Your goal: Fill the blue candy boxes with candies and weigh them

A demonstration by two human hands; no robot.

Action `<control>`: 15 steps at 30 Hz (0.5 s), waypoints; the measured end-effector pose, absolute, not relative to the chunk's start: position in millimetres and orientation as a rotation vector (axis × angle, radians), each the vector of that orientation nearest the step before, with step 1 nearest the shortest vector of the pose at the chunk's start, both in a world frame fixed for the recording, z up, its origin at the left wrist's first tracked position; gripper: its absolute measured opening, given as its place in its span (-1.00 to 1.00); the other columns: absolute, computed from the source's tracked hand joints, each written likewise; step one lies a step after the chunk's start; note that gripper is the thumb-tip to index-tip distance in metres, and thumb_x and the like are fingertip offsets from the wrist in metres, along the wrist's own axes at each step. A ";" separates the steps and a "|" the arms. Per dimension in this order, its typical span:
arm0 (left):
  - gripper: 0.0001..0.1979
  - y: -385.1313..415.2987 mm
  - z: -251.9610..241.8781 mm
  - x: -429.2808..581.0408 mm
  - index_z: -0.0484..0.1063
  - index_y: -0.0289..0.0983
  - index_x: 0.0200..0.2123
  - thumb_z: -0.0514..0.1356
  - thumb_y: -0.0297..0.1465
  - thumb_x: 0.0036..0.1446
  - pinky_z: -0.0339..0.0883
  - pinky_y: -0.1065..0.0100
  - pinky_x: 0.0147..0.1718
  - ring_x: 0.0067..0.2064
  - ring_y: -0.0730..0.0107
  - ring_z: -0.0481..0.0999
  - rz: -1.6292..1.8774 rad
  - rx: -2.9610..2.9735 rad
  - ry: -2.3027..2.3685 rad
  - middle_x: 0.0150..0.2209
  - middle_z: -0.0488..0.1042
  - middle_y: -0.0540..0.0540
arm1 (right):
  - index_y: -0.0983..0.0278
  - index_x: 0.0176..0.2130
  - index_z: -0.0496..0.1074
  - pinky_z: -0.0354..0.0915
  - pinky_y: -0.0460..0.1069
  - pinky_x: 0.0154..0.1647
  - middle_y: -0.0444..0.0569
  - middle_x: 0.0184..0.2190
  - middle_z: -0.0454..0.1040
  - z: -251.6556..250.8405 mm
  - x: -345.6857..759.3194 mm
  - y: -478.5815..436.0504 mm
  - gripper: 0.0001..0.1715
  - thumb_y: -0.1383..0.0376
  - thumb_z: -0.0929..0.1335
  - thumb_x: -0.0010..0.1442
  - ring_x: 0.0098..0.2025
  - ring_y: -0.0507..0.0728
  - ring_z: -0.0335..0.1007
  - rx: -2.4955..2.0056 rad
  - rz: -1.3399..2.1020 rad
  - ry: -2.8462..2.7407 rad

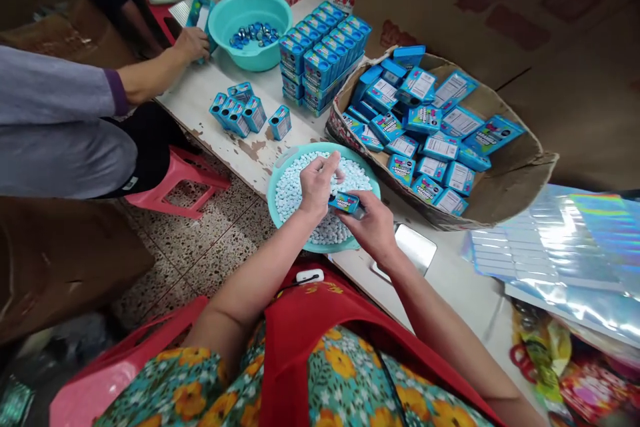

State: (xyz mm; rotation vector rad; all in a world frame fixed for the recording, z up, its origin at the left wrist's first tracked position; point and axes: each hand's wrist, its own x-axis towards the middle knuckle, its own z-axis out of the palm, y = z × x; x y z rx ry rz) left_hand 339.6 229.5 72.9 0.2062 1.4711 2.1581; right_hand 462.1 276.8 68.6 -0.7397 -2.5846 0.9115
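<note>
A turquoise bowl [273,197] full of small pale candies [293,187] sits on the table in front of me. Over it, my right hand [373,223] grips a small blue candy box [345,202] with printed lettering, held on its side. My left hand [317,183] is curled just above and against the left end of this box, fingers bent around what look like a few of the candies, mostly hidden by the hand. To the right, a cut-down cardboard carton [520,193] holds many similar blue boxes [423,120] in a loose heap.
Blue boxes stand in a stacked block [323,53] and a small group [237,110] behind the bowl. A co-worker's hand [193,45] is beside another turquoise bowl [250,0] with blue pieces. A silvery device [413,250] and shiny sheets [555,233] lie right.
</note>
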 end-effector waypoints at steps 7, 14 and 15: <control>-0.64 228.9 72.6 335.7 0.26 -0.29 -0.52 0.23 -0.13 0.08 0.19 0.44 -0.52 -0.58 0.54 0.31 2.221 0.192 1.423 -0.63 0.31 0.05 | 0.24 -0.11 0.43 0.30 0.08 -0.13 0.03 -0.19 0.51 68.4 459.9 275.1 -0.65 0.15 0.39 0.10 -0.12 0.26 0.42 -0.764 0.891 -2.539; -0.65 235.1 84.2 329.7 0.35 -0.30 -0.42 0.20 -0.10 0.07 0.23 0.45 -0.56 -0.60 0.51 0.35 2.164 0.088 1.436 -0.63 0.34 0.04 | 0.24 -0.13 0.43 0.31 0.07 -0.12 0.01 -0.19 0.51 74.0 455.8 277.0 -0.64 0.16 0.42 0.06 -0.14 0.24 0.43 -0.799 0.915 -2.467; -0.65 235.9 85.9 329.4 0.35 -0.30 -0.42 0.20 -0.10 0.07 0.24 0.45 -0.56 -0.59 0.50 0.37 2.159 0.090 1.434 -0.61 0.36 0.03 | 0.24 -0.13 0.43 0.31 0.07 -0.12 0.02 -0.19 0.51 74.7 455.4 277.6 -0.64 0.17 0.42 0.06 -0.13 0.24 0.43 -0.804 0.913 -2.451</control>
